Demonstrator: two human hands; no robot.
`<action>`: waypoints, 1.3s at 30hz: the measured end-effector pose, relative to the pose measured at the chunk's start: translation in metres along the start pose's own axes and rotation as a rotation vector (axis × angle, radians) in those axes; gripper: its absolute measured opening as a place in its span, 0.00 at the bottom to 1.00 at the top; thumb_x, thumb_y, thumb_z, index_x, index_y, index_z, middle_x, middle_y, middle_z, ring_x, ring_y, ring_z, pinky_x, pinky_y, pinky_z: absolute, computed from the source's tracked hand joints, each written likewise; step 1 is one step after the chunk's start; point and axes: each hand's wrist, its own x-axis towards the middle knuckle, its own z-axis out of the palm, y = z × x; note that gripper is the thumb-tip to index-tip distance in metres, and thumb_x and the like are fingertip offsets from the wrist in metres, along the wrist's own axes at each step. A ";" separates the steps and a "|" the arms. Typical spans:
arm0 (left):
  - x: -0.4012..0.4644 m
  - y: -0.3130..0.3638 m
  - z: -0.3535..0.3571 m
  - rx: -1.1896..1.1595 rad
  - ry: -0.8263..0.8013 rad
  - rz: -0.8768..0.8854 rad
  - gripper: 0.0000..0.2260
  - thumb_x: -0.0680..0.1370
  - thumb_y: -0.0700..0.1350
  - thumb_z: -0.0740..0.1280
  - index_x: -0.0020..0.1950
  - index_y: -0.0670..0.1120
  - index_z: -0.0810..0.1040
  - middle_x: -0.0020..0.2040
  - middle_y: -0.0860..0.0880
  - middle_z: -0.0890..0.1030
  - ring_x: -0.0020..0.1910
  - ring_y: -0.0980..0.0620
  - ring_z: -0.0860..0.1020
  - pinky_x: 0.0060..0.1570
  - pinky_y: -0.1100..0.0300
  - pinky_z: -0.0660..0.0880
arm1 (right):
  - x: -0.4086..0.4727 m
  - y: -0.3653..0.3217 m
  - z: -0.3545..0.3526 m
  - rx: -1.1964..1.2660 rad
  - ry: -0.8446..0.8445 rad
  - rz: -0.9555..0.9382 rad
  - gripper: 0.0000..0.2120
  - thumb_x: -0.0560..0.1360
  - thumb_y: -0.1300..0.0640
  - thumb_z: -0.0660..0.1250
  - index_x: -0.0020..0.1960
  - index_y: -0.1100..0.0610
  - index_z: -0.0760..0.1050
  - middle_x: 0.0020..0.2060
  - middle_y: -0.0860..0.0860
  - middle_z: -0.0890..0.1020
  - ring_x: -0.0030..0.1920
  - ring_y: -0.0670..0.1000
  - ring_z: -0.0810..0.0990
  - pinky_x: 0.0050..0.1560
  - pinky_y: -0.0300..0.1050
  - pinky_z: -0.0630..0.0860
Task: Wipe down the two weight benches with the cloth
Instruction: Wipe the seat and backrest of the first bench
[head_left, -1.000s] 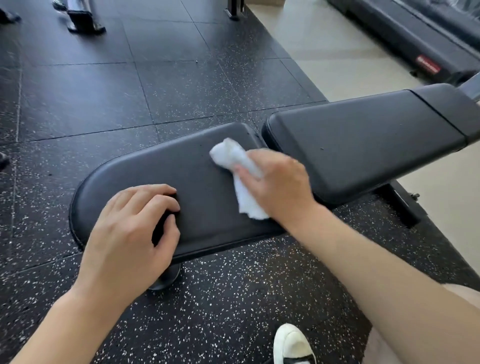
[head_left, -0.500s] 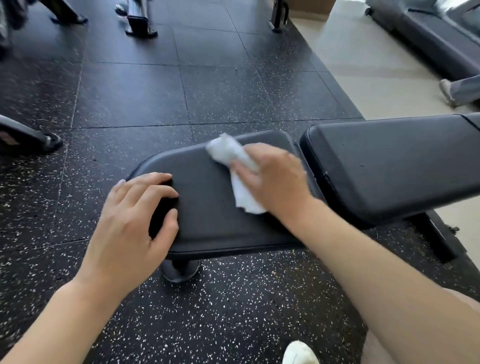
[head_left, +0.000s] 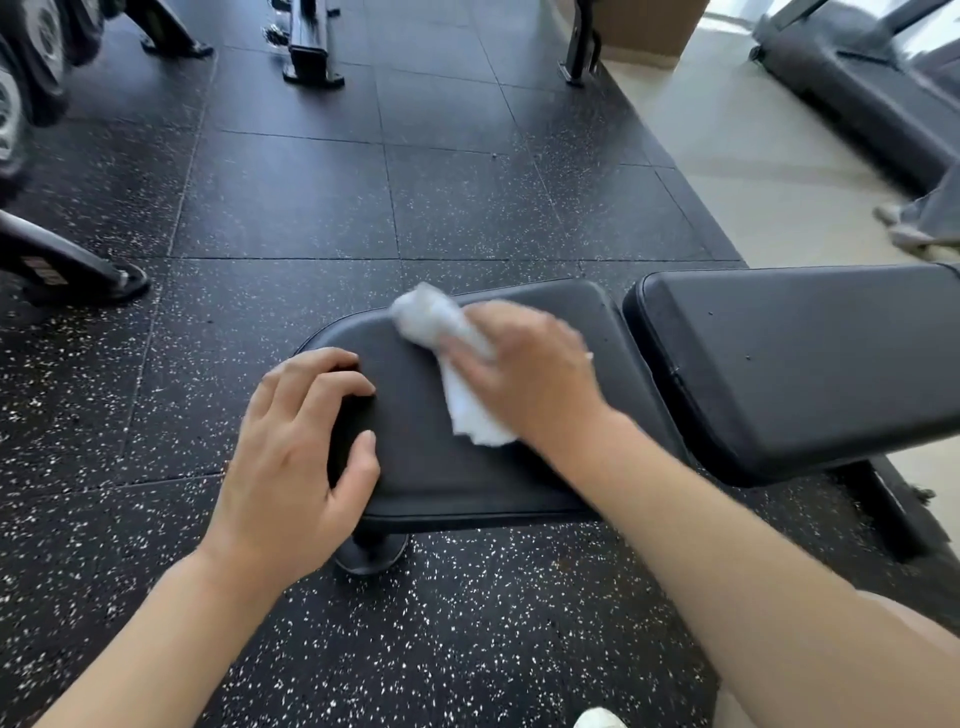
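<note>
**Cloth on the seat pad, both hands on the bench**

Now, from the head view, I see the right hand (head_left: 524, 374) at the centre of the frame, its fingers curled over a bunched white cloth (head_left: 452, 364) and pressing it onto the black seat pad (head_left: 467, 478) of the weight bench; the cloth and hand are blurred, so I cannot tell how the fingers lie beneath it; the cloth sits on the far half of the pad, one end poking out toward the upper left, the other trailing under the wrist. My left hand (head_left: 296, 462) rests on the rounded left end of the same pad, fingers bent over its edge and thumb on top, gripping it. Just right of the seat pad, across a narrow gap, lies the longer back pad (head_left: 789, 364); below the seat a round foot (head_left: 371, 558) stands on the speckled rubber floor (head_left: 291, 208). At the upper left I see machine legs and weight plates (head_left: 31, 78); at the upper right, a treadmill (head_left: 857, 88) on pale flooring.
</note>
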 end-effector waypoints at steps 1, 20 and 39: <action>0.000 0.000 0.000 0.001 -0.007 0.000 0.17 0.79 0.50 0.62 0.64 0.43 0.77 0.70 0.46 0.73 0.69 0.44 0.70 0.75 0.59 0.59 | 0.010 0.021 -0.003 -0.035 0.025 0.093 0.13 0.80 0.44 0.67 0.49 0.53 0.81 0.45 0.51 0.85 0.50 0.58 0.82 0.44 0.49 0.71; 0.000 -0.017 -0.001 -0.146 0.058 -0.134 0.18 0.78 0.51 0.62 0.66 0.46 0.75 0.69 0.51 0.69 0.69 0.49 0.70 0.73 0.66 0.60 | 0.043 0.067 -0.006 -0.106 0.067 0.360 0.19 0.82 0.42 0.63 0.44 0.58 0.75 0.41 0.55 0.82 0.47 0.62 0.80 0.42 0.51 0.66; -0.003 -0.020 -0.007 -0.162 0.020 -0.197 0.24 0.79 0.52 0.59 0.73 0.45 0.72 0.75 0.51 0.70 0.73 0.47 0.69 0.73 0.74 0.55 | 0.059 0.036 0.009 -0.151 -0.030 0.361 0.17 0.80 0.42 0.64 0.44 0.56 0.76 0.44 0.55 0.83 0.49 0.62 0.80 0.44 0.49 0.67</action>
